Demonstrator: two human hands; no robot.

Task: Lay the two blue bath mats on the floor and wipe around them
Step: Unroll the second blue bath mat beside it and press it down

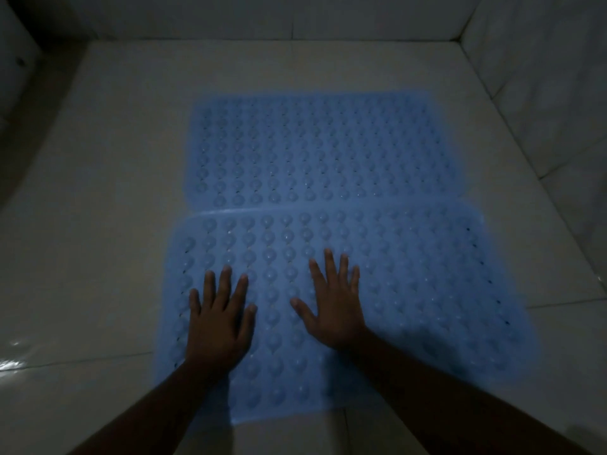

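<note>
- The left hand lies palm down on the near blue rubber bath mat with rows of round bumps, fingers straight and slightly fanned, thumb out towards the other hand; it grips nothing.
- The right hand lies flat in the same way just to the right of the left one, fingers spread wider and reaching a little farther forward, thumb angled towards the left hand; it too holds nothing.
- Both bare forearms run back from the hands towards the lower edge of the view, the left one slanting to the lower left, the right one to the lower right.
- The near mat stretches under both palms, with most of its width lying to the right of the right hand and only a narrow strip beyond the left hand's little finger.
- The far blue bumpy rubber bath mat lies flat ahead of the fingertips, its near edge touching or just overlapping the near mat's far edge.
- The pale glossy tiled floor surrounds both mats, with a bright reflection left of the left forearm.
- Pale tiled walls rise ahead of the hands and to the right.
</note>
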